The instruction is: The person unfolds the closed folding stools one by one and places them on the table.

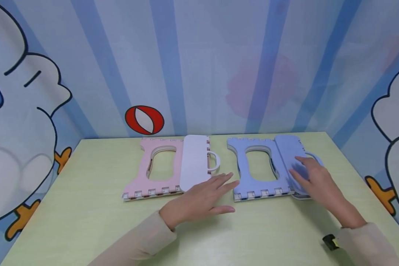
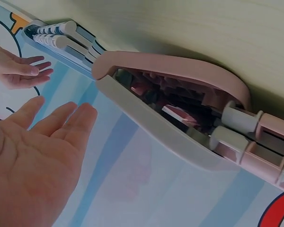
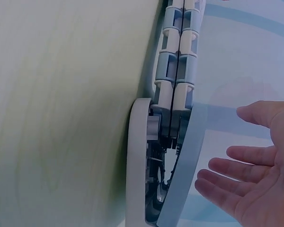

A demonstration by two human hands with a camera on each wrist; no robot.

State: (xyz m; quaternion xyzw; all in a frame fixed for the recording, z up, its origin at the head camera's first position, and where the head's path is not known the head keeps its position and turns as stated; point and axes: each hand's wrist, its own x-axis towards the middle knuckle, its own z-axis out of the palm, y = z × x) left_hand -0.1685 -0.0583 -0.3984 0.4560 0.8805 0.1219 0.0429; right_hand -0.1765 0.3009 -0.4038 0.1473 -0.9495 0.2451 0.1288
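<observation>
Beige-sleeved left hand (image 1: 201, 202), fingers apart | just beyond, pink-and-white folded plastic stool (image 1: 191, 162), left on pale-green bench (image 1: 86, 214) | right hand (image 1: 320, 184), fingers apart, over blue folded plastic stool (image 1: 282, 157), right

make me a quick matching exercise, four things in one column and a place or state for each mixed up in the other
1. pink folded stool
2. blue folded stool
3. left hand
4. red-and-white ball

A. fingers outstretched
B. printed on the backdrop
C. whitish panel facing up
D. partly hidden by right hand, head view

Pairs: 1-C, 2-D, 3-A, 4-B
</observation>
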